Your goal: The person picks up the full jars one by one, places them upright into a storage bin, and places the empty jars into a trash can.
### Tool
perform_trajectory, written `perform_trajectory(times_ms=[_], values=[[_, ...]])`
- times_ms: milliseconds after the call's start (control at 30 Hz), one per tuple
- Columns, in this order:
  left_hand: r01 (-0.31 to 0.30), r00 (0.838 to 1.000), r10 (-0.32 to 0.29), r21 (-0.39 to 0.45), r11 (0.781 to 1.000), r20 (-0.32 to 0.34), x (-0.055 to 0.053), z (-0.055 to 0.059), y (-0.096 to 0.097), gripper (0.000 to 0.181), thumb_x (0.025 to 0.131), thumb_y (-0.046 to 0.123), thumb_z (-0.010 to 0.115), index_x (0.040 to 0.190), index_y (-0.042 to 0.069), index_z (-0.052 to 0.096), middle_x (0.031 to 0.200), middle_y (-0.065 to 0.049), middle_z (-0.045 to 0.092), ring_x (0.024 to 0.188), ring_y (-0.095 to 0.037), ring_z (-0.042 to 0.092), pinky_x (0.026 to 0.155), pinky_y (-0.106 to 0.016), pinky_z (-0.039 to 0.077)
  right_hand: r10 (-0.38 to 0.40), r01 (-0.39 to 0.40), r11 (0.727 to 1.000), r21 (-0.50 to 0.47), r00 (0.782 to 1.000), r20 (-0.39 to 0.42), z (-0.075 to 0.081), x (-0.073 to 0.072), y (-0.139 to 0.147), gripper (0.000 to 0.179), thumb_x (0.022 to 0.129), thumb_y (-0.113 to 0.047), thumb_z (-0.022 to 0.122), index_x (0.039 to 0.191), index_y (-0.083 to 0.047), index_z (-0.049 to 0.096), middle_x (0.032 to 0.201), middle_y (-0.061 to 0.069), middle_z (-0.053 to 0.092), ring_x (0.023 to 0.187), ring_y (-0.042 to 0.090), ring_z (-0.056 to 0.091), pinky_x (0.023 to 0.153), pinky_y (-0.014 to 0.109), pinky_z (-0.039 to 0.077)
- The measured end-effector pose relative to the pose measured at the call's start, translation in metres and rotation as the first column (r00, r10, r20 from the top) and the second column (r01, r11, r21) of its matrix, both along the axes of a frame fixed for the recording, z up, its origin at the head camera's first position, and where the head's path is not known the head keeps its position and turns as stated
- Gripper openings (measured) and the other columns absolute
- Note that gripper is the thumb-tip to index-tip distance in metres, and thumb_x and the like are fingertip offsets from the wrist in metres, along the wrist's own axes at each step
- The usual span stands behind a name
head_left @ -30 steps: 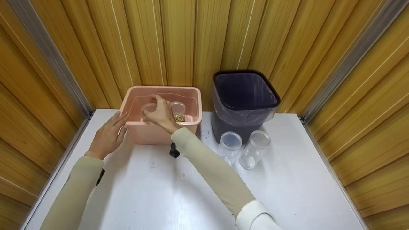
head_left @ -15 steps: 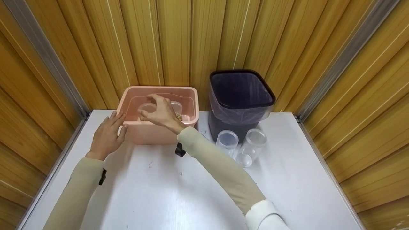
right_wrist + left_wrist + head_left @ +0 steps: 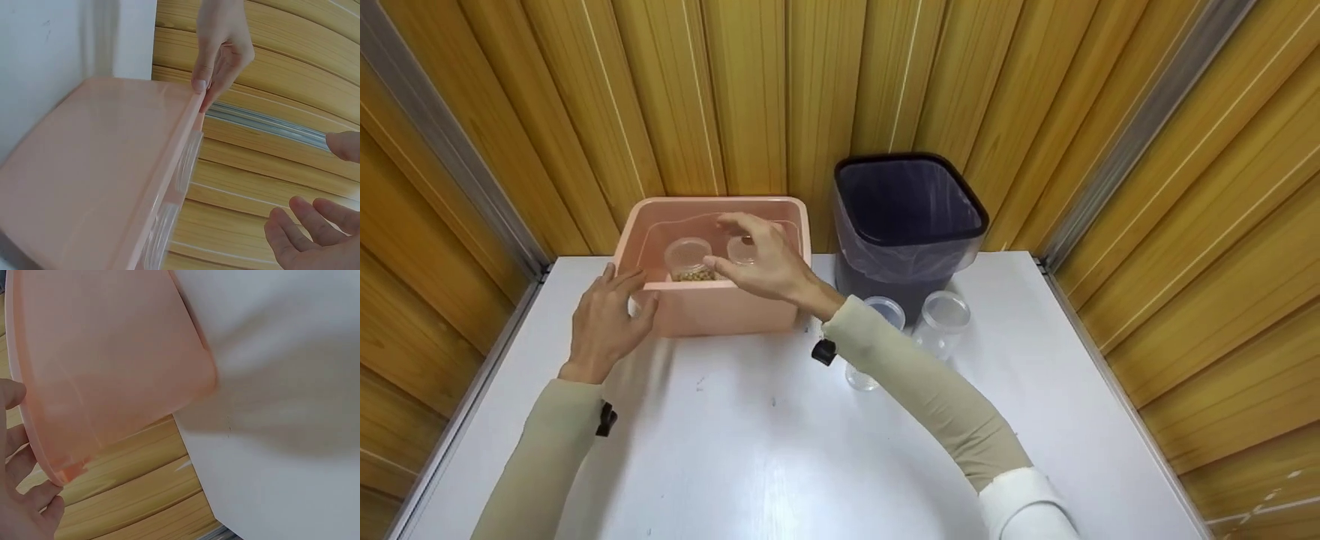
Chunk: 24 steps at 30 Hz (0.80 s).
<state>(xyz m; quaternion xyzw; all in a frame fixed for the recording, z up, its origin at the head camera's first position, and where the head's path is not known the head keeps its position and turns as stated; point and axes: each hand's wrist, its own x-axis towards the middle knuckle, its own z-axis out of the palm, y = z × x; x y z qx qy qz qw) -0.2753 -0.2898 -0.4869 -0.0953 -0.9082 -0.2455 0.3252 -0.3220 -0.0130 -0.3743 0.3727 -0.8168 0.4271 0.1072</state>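
Observation:
A pink plastic tub stands against the back wall. Inside it are two clear plastic jars; the left jar has small tan beans at its bottom, while the right jar is partly covered by my right hand. My left hand grips the tub's front left corner, thumb on the outside and fingers over the rim, as the right wrist view shows. My right hand hovers over the tub's rim, thumb and fingers spread apart, holding nothing.
To the right of the tub stands a dark waste bin lined with a clear bag. In front of it are two more clear jars, one in plain sight and one partly behind my right sleeve. Wood-patterned walls enclose the white table.
My right hand has moved up and right, from the left jar to over the right one, its fingers spreading. My left hand stays on the tub's corner. The head view has shifted slightly.

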Motion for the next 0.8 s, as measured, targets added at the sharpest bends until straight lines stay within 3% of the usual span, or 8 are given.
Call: perform_trajectory(times_ms=[133,333,500,667,800], values=[[-0.001,0.999,0.001,-0.001,1.0,-0.045,0.003,-0.002,0.011,0.033,0.093,0.014,0.077,0.118,-0.008,0.076,0.123,-0.026,0.076,0.129,-0.057,0.062,0.103,-0.074,0.05,0.004,-0.004,1.0,-0.012,1.0,-0.01,-0.001,0.006,0.023,0.055,0.093,-0.027,0.084,0.139,-0.002,0.066,0.133,0.011,0.074,0.121,0.021,0.07,0.103,0.026,0.056],[0.009,0.996,-0.011,-0.016,1.0,-0.087,0.004,-0.002,0.034,0.028,0.093,0.016,0.079,0.112,-0.005,0.078,0.115,-0.025,0.078,0.108,-0.048,0.072,0.086,-0.066,0.055,-0.009,0.008,0.999,-0.045,1.0,-0.019,0.004,0.012,0.061,0.051,0.095,-0.026,0.083,0.137,-0.002,0.067,0.134,0.012,0.073,0.122,0.023,0.07,0.104,0.03,0.057],[0.056,0.994,-0.058,-0.028,0.998,-0.095,0.003,0.002,0.058,0.026,0.093,0.016,0.08,0.111,-0.004,0.078,0.114,-0.024,0.078,0.108,-0.046,0.072,0.089,-0.062,0.054,-0.044,0.041,0.997,-0.063,0.998,-0.043,0.016,0.017,0.095,0.05,0.096,-0.027,0.082,0.137,-0.002,0.067,0.134,0.011,0.073,0.125,0.021,0.069,0.106,0.029,0.057],[0.092,0.992,-0.095,-0.04,0.995,-0.089,0.004,0.008,0.08,0.03,0.092,0.017,0.081,0.115,-0.002,0.078,0.121,-0.02,0.078,0.114,-0.044,0.07,0.09,-0.06,0.053,-0.087,0.08,0.995,-0.066,0.99,-0.107,0.023,0.016,0.127,0.05,0.097,-0.028,0.081,0.137,-0.001,0.067,0.131,0.014,0.073,0.124,0.027,0.07,0.106,0.043,0.059],[0.123,0.989,-0.126,-0.035,0.992,-0.084,0.004,0.012,0.097,0.032,0.092,0.018,0.081,0.118,-0.002,0.077,0.125,-0.019,0.077,0.119,-0.044,0.068,0.099,-0.062,0.052,-0.107,0.099,0.993,-0.057,0.982,-0.154,0.022,0.013,0.152,0.05,0.097,-0.029,0.08,0.137,0.0,0.068,0.133,0.015,0.072,0.126,0.034,0.068,0.108,0.05,0.057]])
